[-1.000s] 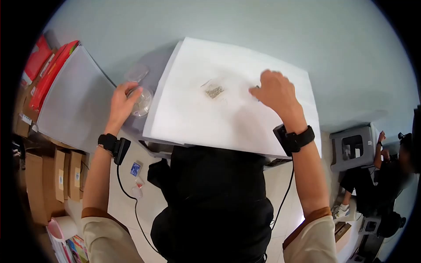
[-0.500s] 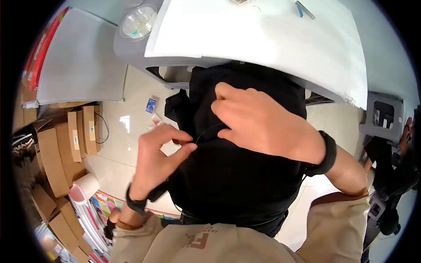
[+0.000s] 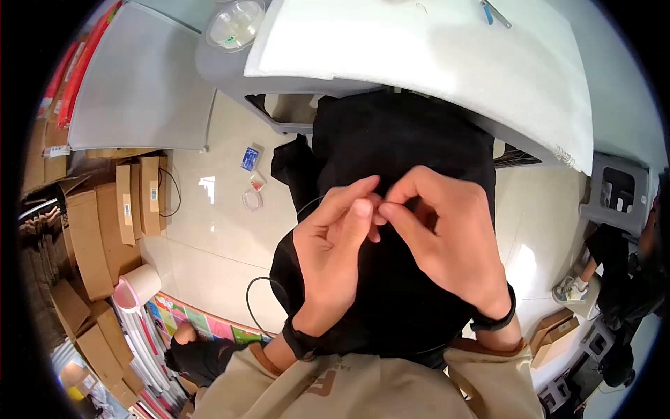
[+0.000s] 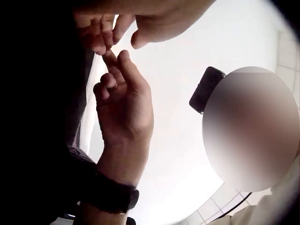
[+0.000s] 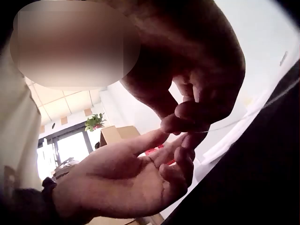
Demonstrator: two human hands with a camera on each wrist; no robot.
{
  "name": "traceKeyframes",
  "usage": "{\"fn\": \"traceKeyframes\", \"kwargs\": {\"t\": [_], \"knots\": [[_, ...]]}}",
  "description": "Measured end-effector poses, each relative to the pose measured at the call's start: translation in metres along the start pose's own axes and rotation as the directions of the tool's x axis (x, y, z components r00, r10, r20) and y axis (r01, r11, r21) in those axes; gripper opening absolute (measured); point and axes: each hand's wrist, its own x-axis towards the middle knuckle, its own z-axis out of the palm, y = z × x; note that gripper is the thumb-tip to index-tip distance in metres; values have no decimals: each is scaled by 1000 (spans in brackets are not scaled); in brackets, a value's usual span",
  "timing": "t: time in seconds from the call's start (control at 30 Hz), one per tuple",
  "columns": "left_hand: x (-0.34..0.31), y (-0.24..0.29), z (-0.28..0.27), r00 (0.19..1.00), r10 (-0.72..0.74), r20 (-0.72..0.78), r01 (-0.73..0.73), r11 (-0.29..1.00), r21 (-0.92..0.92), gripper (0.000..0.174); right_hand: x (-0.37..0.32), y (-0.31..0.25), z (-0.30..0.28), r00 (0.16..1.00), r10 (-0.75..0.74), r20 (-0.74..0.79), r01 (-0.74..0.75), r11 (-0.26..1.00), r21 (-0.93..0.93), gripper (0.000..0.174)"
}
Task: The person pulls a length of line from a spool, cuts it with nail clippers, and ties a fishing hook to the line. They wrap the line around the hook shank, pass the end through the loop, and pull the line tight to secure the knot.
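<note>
Over the black-clad lap, my left hand (image 3: 328, 251) and right hand (image 3: 450, 234) meet at the fingertips. A thin clear string (image 5: 234, 126) runs out from between them in the right wrist view. In the head view, part of the string (image 3: 307, 205) curves out behind the left fingers. My right thumb and index finger pinch it. The left thumb and index finger close on it beside them, palm turned up, the other fingers loosely bent. Its ends are hidden by the fingers.
Ahead stands a table with a white cover (image 3: 419, 56); a small blue and silver tool (image 3: 495, 14) lies on it. A clear round dish (image 3: 236, 26) sits left of the cover. Cardboard boxes (image 3: 91, 237) stand at left, and a blue packet (image 3: 250, 158) lies on the floor.
Both hands came back from the dish and table to above the lap, with the string showing between them. Since then they have drawn together until their fingertips meet.
</note>
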Motion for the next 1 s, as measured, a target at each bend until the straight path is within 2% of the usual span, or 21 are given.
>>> {"fn": "traceKeyframes", "kwargs": {"t": [0.03,0.07,0.1,0.13,0.23,0.33,0.4,0.43,0.6,0.7,0.83,0.93,1.0], "knots": [[2,-1,2,999,43,33,-43,999,6,22,-5,-2,-1,998,53,-19,-52,998,46,10],[5,-1,4,994,85,70,-86,996,11,21,-10,2,-2,998,9,-57,-8,1000,29,9],[7,-2,7,986,125,110,-128,992,15,20,-14,2,-3,997,42,-61,-39,998,59,9],[8,-2,12,981,147,129,-144,989,-39,19,-19,0,-5,995,75,-64,-70,994,88,9],[8,-2,23,972,111,206,-58,967,-248,19,-31,1,-12,990,97,-98,-84,988,129,8],[4,3,35,976,70,205,12,927,-374,19,-40,1,-20,987,95,-132,-70,981,183,9],[6,0,37,955,123,269,-7,918,-396,19,-47,4,-28,981,144,-132,-107,961,256,10],[9,-1,38,939,153,309,-14,912,-410,20,-48,5,-32,983,118,-138,-85,970,226,10],[11,3,35,880,106,462,-15,980,-196,21,-57,3,-55,993,12,-117,-12,1000,-2,12],[13,9,30,851,42,523,-48,999,-2,19,-57,5,-58,968,-110,-225,54,969,-240,13],[9,23,33,834,-72,547,-105,952,286,10,-56,-3,-60,970,-130,-205,106,987,-122,16],[9,21,31,793,23,609,-308,877,368,9,-50,-3,-61,987,-90,-131,98,994,56,18],[9,22,33,763,76,642,-412,823,392,10,-48,-2,-57,988,-91,-122,99,993,57,14]]}}
